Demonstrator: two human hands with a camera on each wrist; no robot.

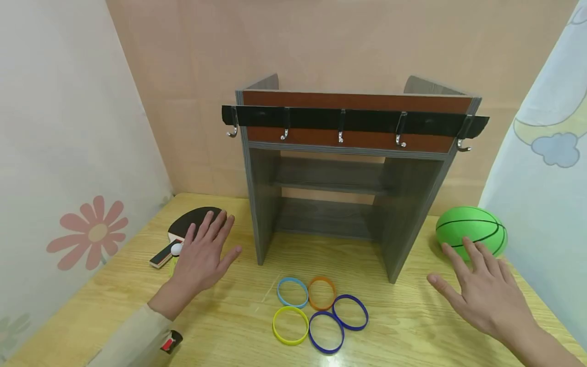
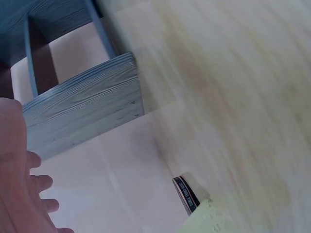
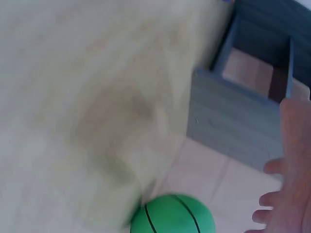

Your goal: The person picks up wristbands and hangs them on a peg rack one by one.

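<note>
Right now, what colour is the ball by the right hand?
The ball is bright green with thin black lines, clearest in the head view.

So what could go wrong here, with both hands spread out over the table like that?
The right hand is beside the green ball; a nudge might roll it toward the table's right edge. The left hand hovers over the paddle and the small white ball, which could roll away. The loose rings might scatter under a sweeping sleeve.
</note>
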